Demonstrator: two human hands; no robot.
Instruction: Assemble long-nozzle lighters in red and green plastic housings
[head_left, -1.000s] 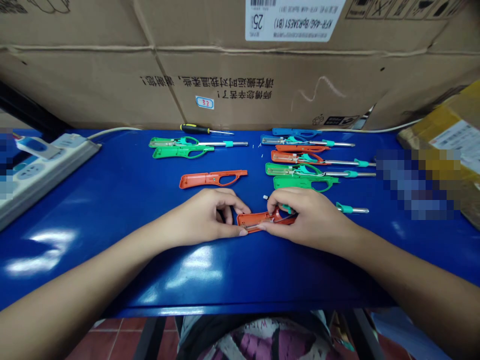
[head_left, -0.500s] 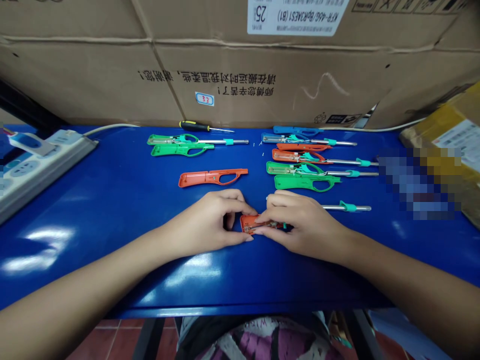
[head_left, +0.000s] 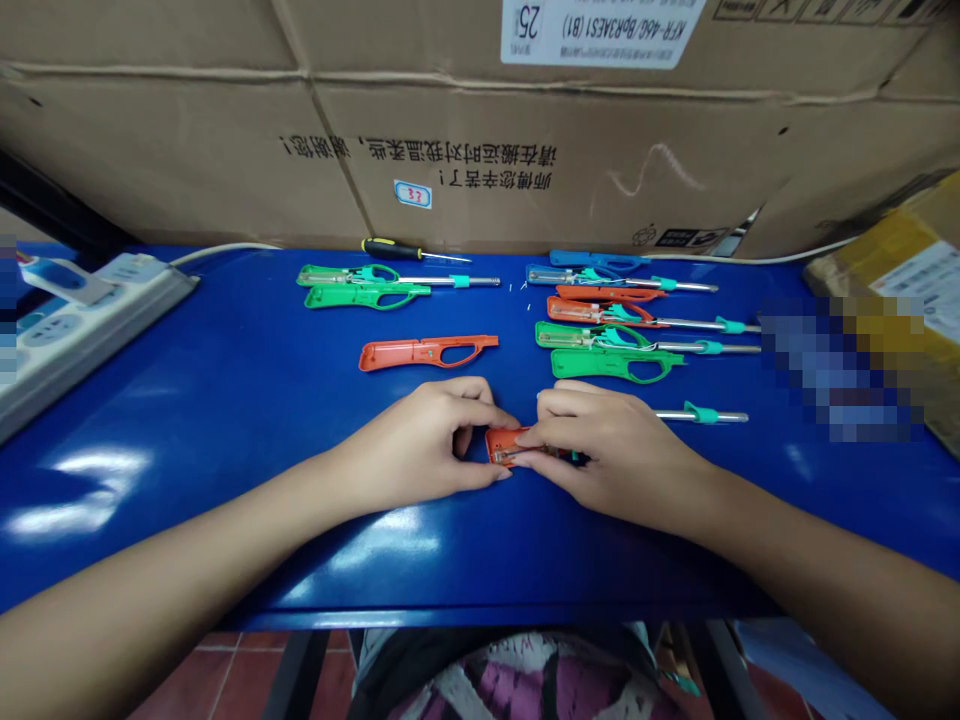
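Note:
Both hands meet over an orange lighter shell lying on the blue table. My left hand pinches the shell's left end between thumb and fingers. My right hand covers the rest of it, fingers closed down on the parts inside. A metal tube with a teal collar sticks out to the right from under my right hand. Another orange shell half lies empty just beyond my left hand.
Green lighter halves lie at the back centre, and blue, orange and green ones are stacked at the back right. A screwdriver lies by the cardboard boxes. A power strip sits left, a taped parcel right.
My right hand has slid left over the orange shell, covering more of it, and both hands have closed in tighter. The view has shifted slightly.

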